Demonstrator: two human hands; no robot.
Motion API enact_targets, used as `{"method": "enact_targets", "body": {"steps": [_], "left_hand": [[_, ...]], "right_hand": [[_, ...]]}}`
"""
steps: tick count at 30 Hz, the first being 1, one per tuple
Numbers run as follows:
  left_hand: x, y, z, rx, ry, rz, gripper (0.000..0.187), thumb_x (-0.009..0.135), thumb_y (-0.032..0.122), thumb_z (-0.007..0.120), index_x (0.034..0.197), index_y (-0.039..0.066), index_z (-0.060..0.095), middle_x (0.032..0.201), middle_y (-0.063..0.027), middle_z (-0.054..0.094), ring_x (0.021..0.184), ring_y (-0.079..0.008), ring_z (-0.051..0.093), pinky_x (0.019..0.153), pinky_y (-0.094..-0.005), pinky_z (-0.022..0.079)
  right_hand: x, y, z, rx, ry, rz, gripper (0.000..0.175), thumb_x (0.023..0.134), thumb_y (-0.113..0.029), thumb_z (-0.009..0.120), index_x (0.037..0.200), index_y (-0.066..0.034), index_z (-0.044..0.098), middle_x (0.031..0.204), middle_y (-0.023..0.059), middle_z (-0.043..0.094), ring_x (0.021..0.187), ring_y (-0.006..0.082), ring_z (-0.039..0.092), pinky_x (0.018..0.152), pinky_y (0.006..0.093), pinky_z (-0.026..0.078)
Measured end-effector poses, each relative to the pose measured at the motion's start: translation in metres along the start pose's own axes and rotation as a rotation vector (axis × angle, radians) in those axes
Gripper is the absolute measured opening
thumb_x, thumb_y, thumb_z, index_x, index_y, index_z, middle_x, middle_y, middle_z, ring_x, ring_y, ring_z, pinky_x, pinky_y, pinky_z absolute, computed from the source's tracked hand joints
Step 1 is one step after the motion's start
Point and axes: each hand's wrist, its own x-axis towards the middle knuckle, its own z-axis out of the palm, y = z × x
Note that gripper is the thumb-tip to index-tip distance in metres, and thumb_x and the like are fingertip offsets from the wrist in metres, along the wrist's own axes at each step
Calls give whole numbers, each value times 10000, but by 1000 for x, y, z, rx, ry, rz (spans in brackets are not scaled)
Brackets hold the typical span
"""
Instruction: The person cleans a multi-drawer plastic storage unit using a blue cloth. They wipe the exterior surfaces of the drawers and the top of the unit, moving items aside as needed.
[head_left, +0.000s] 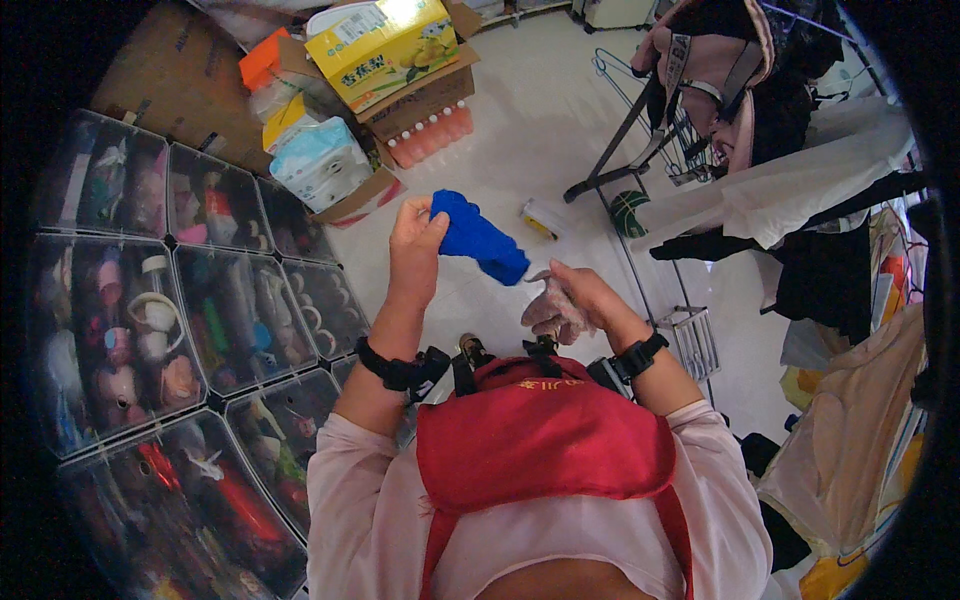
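Observation:
In the middle of the head view, my left hand (421, 229) pinches one end of a blue knitted cloth item (477, 238), perhaps a sock, which stretches out to the right. My right hand (581, 294) grips a crumpled greyish-pink cloth (553, 313) lower down, near the blue item's free end; the two cloths look slightly apart. I wear a black band on each wrist and a red apron (547, 442).
Transparent-fronted storage boxes (214, 399) are stacked at the left. Cartons (416, 112) and pink bottles (431, 136) stand at the upper left. A clothes rack (611, 150) with hanging clothes (795, 180) fills the right side. A small transparent package (545, 220) lies on the floor.

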Motion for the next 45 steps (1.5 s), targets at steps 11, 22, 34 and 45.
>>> {"method": "enact_targets", "body": {"steps": [11,22,34,45], "left_hand": [[21,45,-17,688,-481,-99,230,687,-61,462,827,28,621,832,-10,608,798,-105,565,725,-237,447],[-10,49,9,588,-624,-126,219,703,-70,440,794,19,618,779,-20,603,734,-106,548,646,-254,453],[-18,61,20,549,-902,66,153,622,-51,460,682,24,578,657,-64,546,632,-198,514,586,-296,413],[-23,66,34,650,-913,26,203,622,-17,535,817,41,548,779,-86,519,728,-232,522,653,-305,420]], "right_hand": [[-23,-4,10,-993,525,-474,328,814,-321,592,1001,-52,602,897,175,625,705,293,640,665,374,495],[-49,-16,52,-816,144,-714,314,837,-204,605,1112,-86,507,654,69,588,580,195,583,535,320,448],[-31,-23,39,-331,-69,-242,387,933,-412,423,1099,-80,532,579,49,545,550,128,520,506,276,413],[-28,-20,38,-137,-355,-389,183,861,-248,606,784,-83,599,630,6,570,585,81,513,581,212,395]]}}
